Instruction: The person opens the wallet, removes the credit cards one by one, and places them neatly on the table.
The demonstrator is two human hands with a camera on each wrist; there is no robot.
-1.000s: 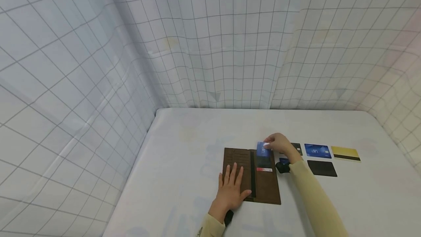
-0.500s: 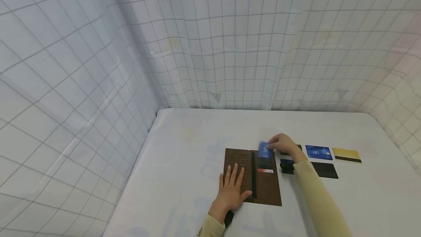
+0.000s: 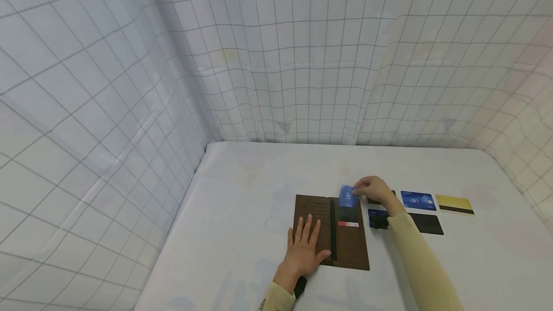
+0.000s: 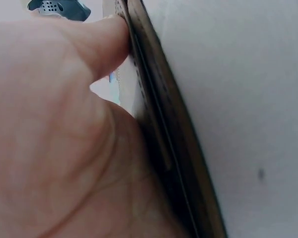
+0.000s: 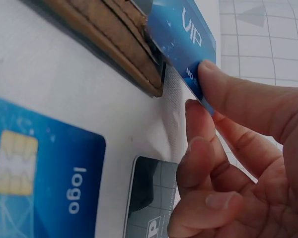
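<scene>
Pinching a blue VIP card (image 5: 181, 37) between thumb and fingers, that's the right hand (image 3: 375, 189) on my feed, so the grip there is narrow and full. The card is tilted a bit and overlaps the top edge of an open brown wallet (image 3: 352, 251), on its right-hand panel. From my seat I can't tell whether its lower end is inside a pocket. Below it there's a dark patch, then a red-and-white strip (image 3: 348, 224).

My left hand (image 3: 302, 256) lies on the wallet's other panel, fingers straight and spread, so that grip is wide. Card slots (image 3: 317, 204) show just past its fingertips.

Right of the wallet I've got more cards flat on the white table (image 3: 224, 234): a blue "logo" card (image 5: 64, 168) with a gold chip, partly covered by the right wrist in the head view, a shiny dark card (image 5: 161, 188) near that hand, another blue card (image 3: 418, 200), a gold card (image 3: 454, 201) with a dark stripe, and a black card (image 3: 427, 224). Pale yellow sleeves on both arms, gridded curtain (image 3: 281, 61) behind.
</scene>
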